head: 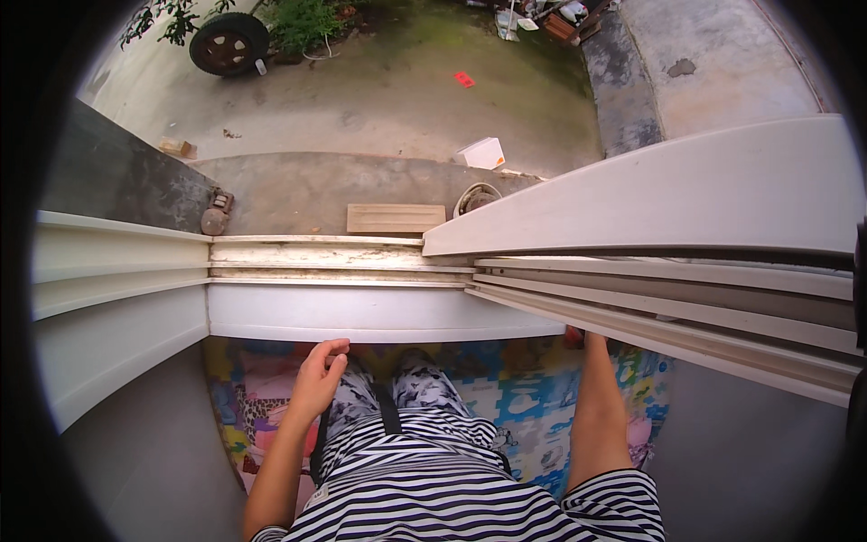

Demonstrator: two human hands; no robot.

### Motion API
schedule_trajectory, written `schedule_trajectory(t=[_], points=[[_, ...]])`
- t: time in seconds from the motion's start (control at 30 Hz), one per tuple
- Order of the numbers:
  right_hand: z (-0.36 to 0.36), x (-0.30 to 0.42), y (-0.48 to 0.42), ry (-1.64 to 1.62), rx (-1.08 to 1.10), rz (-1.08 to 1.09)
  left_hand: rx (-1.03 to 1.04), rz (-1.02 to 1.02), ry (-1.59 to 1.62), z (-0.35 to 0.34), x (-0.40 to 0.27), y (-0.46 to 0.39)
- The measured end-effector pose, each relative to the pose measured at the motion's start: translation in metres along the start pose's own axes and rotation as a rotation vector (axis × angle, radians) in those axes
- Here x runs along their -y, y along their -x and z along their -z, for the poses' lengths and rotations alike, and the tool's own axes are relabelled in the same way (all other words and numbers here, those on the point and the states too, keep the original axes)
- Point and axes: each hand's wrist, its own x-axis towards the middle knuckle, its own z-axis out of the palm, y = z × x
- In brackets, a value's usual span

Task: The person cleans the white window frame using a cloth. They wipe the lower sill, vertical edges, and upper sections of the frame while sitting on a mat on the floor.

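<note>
My left hand [322, 378] hovers at the inner edge of a white window sill [379, 311], its fingers loosely bent and apart with nothing in them. Whether its fingertips touch the sill cannot be told. My right forearm [597, 406] reaches up to the sliding window frame [650, 332], which hides nearly all of my right hand. Beside that wrist a small red thing [574, 337] shows at the sill's edge; I cannot tell whether it is held. Dirt lines the window track [325, 271] to the left of the slid-aside frames.
Colourful foam play mats [528, 406] cover the floor around my legs, with pink fabric [271, 379] at the left. Outside, a ribbed board [396, 218] and a round container [477, 196] lie below the window. A wheel with a tyre [229, 45] stands farther off.
</note>
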Motion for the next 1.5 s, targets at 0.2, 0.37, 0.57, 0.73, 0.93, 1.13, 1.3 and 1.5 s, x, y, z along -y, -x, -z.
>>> schedule_trajectory(t=[0.2,0.37,0.57,0.73,0.93,1.13,1.3,1.5], points=[[-0.005,0.045,0.084,0.188,0.079,0.139,0.027,-0.078,-0.023,-0.020,0.012,-0.013],[-0.023,0.081,0.152,0.115,0.030,0.335,0.084,-0.123,-0.102,-0.023,0.000,-0.029],[-0.049,0.133,0.256,0.083,0.174,0.607,0.031,-0.096,-0.074,0.000,0.009,-0.034],[-0.081,0.201,0.339,-0.075,0.351,0.990,-0.038,-0.037,-0.082,0.025,0.012,-0.023],[-0.098,0.228,0.352,-0.017,0.390,1.110,-0.115,-0.039,0.010,0.044,0.045,-0.018],[-0.093,0.257,0.326,0.033,0.548,1.049,-0.142,-0.085,-0.129,0.047,0.022,-0.023],[-0.042,0.371,0.296,-0.995,1.206,0.169,-0.191,-0.074,0.101,0.052,0.032,-0.029],[-0.085,0.485,0.225,-1.193,1.248,0.127,-0.216,-0.097,0.119,0.051,0.028,-0.030]])
